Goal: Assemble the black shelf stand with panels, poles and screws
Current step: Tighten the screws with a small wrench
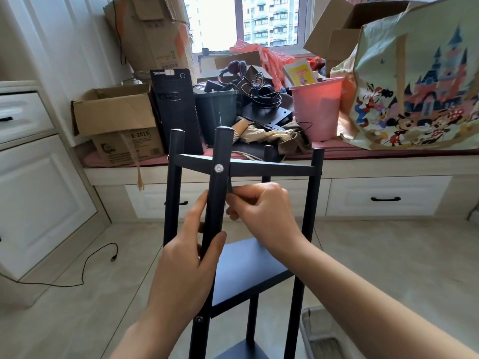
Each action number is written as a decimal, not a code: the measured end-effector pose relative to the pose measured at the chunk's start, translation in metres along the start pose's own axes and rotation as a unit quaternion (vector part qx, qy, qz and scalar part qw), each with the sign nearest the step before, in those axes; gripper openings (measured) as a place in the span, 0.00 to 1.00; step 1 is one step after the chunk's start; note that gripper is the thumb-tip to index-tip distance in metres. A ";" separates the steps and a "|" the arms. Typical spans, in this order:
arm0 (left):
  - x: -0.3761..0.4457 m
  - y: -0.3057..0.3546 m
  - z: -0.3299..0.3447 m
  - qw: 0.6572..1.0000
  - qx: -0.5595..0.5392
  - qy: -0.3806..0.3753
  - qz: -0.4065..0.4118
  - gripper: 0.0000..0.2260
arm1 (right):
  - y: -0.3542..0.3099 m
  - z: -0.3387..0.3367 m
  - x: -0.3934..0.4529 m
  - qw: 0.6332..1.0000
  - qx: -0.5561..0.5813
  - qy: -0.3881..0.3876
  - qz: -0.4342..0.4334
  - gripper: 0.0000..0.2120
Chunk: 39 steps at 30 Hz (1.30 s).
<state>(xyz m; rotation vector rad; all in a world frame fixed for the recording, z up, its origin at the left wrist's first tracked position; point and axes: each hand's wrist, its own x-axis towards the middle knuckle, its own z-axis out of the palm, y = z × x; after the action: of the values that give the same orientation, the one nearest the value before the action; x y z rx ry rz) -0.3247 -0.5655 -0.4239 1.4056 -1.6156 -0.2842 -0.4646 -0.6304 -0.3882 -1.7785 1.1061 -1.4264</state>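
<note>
The black shelf stand (pixel 241 229) stood upright on the floor, before the window seat. Left of its near pole (pixel 216 203), the left hand (pixel 186 257) wrapped that pole, whose long axis ran vertically. Right of the pole, the right hand (pixel 261 213) pinched a small key (pixel 230 189) just beneath the silver screw (pixel 219 168), making it the nearer grip.

A room in a home, used for storage: a cushioned window seat (pixel 388 154) with white drawers (pixel 383 195) carries brown cardboard boxes (pixel 116 112), a black computer tower (pixel 176 104), a pink plastic bucket (pixel 316 110) and a cartoon-print bag (pixel 420 86); apartment blocks (pixel 269 19) show through the window.
</note>
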 end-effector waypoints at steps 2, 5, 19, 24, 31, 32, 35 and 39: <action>0.004 0.002 0.003 1.000 0.014 0.008 0.001 0.25 | 0.004 0.003 0.002 1.000 0.005 0.003 -0.001 0.06; 0.014 0.006 0.004 1.000 0.022 -0.003 -0.014 0.21 | 0.009 0.007 0.006 1.000 0.009 0.012 0.000 0.07; 0.047 -0.011 -0.003 0.998 -0.010 -0.053 -0.043 0.16 | 0.027 0.036 0.036 0.991 -0.070 0.085 -0.074 0.05; 0.051 -0.023 -0.004 0.998 -0.018 -0.042 -0.038 0.19 | 0.028 0.034 0.039 0.991 -0.083 0.084 -0.062 0.06; 0.053 -0.041 -0.004 0.999 -0.009 -0.021 -0.030 0.22 | 0.017 0.024 0.040 0.998 -0.058 0.033 0.007 0.08; 0.053 -0.041 -0.004 0.999 -0.007 -0.021 -0.029 0.22 | 0.016 0.022 0.039 0.998 -0.064 0.024 0.012 0.08; 0.053 -0.042 -0.005 0.999 -0.001 -0.025 -0.022 0.23 | 0.009 0.015 0.037 0.996 -0.085 -0.004 0.029 0.07; 0.052 -0.042 -0.003 0.999 -0.003 -0.032 -0.019 0.25 | 0.003 0.005 0.036 0.995 -0.076 -0.026 0.061 0.07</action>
<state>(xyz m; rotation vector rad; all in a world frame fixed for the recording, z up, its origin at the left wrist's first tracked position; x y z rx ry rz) -0.2899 -0.6227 -0.4253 1.4363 -1.6401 -0.3594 -0.4578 -0.6638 -0.3750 -1.8080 1.3034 -1.2468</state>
